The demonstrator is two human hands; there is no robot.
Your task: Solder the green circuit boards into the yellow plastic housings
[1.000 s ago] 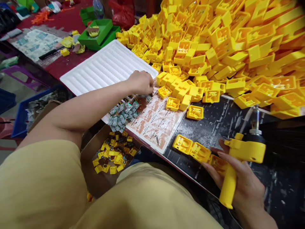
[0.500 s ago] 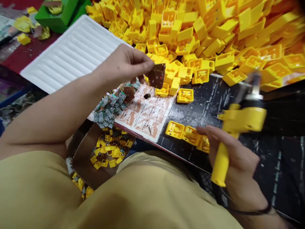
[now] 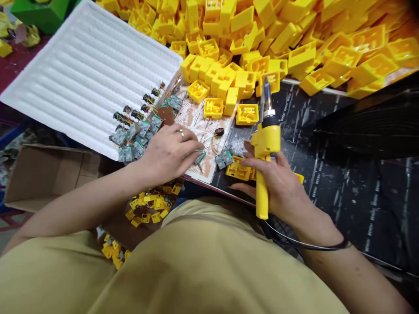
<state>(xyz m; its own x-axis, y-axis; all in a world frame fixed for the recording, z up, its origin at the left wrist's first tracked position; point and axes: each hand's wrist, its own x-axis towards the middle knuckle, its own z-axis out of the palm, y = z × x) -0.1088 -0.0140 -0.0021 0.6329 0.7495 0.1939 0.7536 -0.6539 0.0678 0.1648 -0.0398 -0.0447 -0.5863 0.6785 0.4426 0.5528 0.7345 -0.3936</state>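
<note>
In my right hand [image 3: 278, 179] I grip the yellow soldering tool [image 3: 267, 141], its metal tip upward. My left hand [image 3: 173, 150] pinches, as far as I can see, a green-edged board [image 3: 200, 157], near the front edge of the tabletop [image 3: 327, 213]. A grey board [image 3: 224, 159] lies by an open case [image 3: 238, 169]. Pulling carelessly could tear the thin wires [image 3: 214, 144]; leaning the tip forward, if hot, might scorch the heaped cases [image 3: 212, 74].

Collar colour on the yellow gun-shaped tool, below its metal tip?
Black collar on the yellow tool; shows best in the head view.
</note>
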